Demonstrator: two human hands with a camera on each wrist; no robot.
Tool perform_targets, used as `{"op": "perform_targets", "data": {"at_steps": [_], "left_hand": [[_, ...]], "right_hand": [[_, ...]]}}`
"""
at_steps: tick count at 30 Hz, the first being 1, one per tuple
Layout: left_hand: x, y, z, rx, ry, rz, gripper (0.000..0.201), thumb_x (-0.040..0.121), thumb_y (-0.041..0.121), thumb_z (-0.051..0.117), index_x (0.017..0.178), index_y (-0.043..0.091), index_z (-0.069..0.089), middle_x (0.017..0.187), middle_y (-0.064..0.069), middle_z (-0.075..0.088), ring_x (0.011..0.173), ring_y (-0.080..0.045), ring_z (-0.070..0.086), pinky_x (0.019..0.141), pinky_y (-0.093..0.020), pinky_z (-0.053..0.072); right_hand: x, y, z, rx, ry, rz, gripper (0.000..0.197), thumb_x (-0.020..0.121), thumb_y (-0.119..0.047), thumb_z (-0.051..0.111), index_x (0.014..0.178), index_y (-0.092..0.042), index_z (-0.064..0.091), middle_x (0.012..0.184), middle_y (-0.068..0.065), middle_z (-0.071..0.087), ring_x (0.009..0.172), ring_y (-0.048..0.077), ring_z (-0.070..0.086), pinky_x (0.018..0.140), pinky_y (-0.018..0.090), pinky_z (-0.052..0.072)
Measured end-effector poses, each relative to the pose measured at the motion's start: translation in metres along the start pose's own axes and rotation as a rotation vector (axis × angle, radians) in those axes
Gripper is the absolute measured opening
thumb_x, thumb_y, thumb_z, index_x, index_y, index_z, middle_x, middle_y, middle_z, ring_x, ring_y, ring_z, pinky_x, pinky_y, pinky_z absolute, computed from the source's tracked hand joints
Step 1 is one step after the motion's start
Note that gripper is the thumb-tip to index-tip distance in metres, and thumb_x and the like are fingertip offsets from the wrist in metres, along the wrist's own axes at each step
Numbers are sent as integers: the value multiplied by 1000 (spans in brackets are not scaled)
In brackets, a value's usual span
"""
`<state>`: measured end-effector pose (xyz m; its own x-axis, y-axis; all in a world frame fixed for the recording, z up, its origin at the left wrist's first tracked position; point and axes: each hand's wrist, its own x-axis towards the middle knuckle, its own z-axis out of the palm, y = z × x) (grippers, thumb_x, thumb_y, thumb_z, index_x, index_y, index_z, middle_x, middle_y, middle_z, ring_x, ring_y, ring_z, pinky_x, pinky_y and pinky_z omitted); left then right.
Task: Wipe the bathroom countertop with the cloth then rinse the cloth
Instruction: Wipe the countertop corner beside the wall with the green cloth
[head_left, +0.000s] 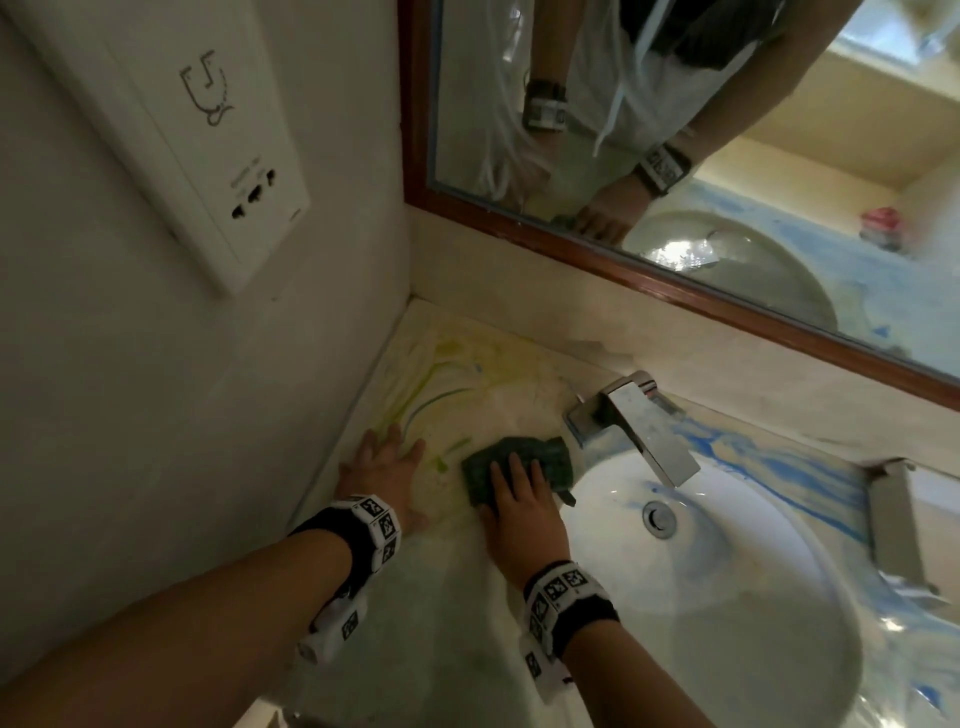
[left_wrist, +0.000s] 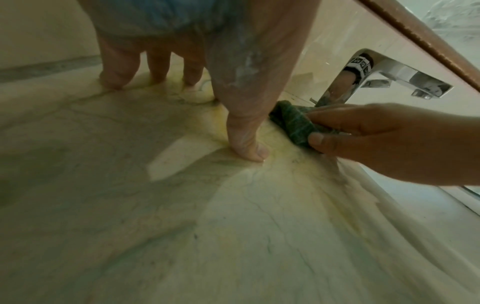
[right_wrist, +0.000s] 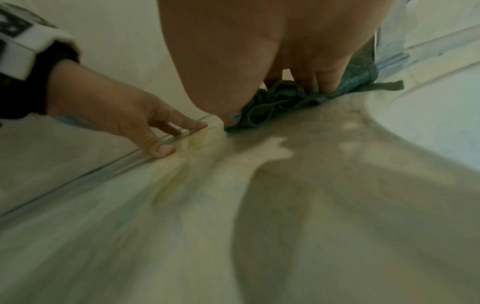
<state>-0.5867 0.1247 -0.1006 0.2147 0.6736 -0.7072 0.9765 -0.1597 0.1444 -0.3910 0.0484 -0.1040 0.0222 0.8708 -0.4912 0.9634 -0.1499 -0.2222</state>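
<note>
A dark green cloth (head_left: 524, 452) lies bunched on the pale marble countertop (head_left: 441, 597), just left of the sink (head_left: 701, 571). My right hand (head_left: 519, 499) presses down on it. In the left wrist view my right hand (left_wrist: 363, 133) has its fingers over the cloth (left_wrist: 293, 123) and its thumb at the edge, pinching it. The right wrist view shows the cloth (right_wrist: 275, 107) crumpled under those fingers. My left hand (head_left: 382, 467) lies flat on the counter beside the wall, fingers spread, holding nothing. Yellow-green smears (head_left: 441, 364) mark the corner beyond it.
A chrome faucet (head_left: 639, 421) stands right behind the cloth, over the white basin. Blue smears (head_left: 753, 457) cover the counter behind the sink. A metal holder (head_left: 893, 519) sits at the right. A wood-framed mirror (head_left: 675, 130) hangs on the back wall, and a socket panel (head_left: 197, 130) on the left wall.
</note>
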Motion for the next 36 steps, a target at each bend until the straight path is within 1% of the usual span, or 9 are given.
{"op": "perform_targets", "data": {"at_steps": [5,10,13,19,22,25,30,33,36], "left_hand": [[2,-1,0,5,0,9,108,78,62,68,154,39,-7,161,2,-22,148,-32,-15,116,-61,15],[5,-4,3,-26,-22,31,109,79,62,67,153,39,-9,160,2,-24,148,-30,-17,117,-59,11],[7,-4,5,-15,5,17,109,77,63,67,153,40,-8,161,4,-22,148,-29,-16,117,-58,12],[8,-7,9,-3,-13,11,113,76,67,66,152,40,-13,159,4,-25,147,-28,-20,118,-57,10],[6,-7,8,-19,-17,14,114,76,66,68,152,40,-13,159,5,-27,147,-27,-21,119,-56,7],[5,-7,8,-26,-20,21,115,76,66,67,151,40,-15,158,4,-29,146,-26,-22,119,-57,5],[5,-8,9,-27,2,10,112,76,66,67,151,43,-13,158,7,-28,147,-24,-21,120,-53,6],[7,-7,9,-20,6,-11,112,75,67,67,151,44,-13,158,9,-27,147,-24,-20,120,-52,7],[6,-4,10,1,-2,-19,111,76,67,65,151,43,-13,158,9,-27,147,-23,-20,120,-51,8]], "right_hand": [[13,8,-4,-32,-17,-61,63,100,-54,20,155,-29,1,163,1,-5,148,31,-10,119,44,-4],[70,19,-37,-16,-60,-84,63,99,-57,18,155,-32,1,162,-4,-10,148,27,-13,120,46,2],[93,18,-49,-21,-87,-108,66,99,-57,20,155,-28,2,162,-2,-12,148,31,-14,120,49,2],[51,19,-29,-47,-58,-200,77,94,-66,23,156,-23,7,163,2,-3,147,35,-10,121,48,1],[24,23,-16,-89,-81,-227,81,90,-70,15,156,-24,5,163,2,-5,147,35,-12,121,46,0],[22,29,-14,-117,-91,-239,81,87,-70,7,156,-26,2,163,-1,-8,148,32,-14,120,44,-2],[80,34,-42,-101,-95,-178,71,95,-65,16,155,-30,0,162,-7,-10,148,29,-13,121,46,3],[119,29,-61,-66,-88,-126,74,95,-66,19,156,-27,1,162,-3,-11,147,33,-13,120,49,3],[127,20,-58,-53,-92,-82,79,92,-70,21,155,-27,1,162,-2,-11,147,35,-12,120,49,1]]}}
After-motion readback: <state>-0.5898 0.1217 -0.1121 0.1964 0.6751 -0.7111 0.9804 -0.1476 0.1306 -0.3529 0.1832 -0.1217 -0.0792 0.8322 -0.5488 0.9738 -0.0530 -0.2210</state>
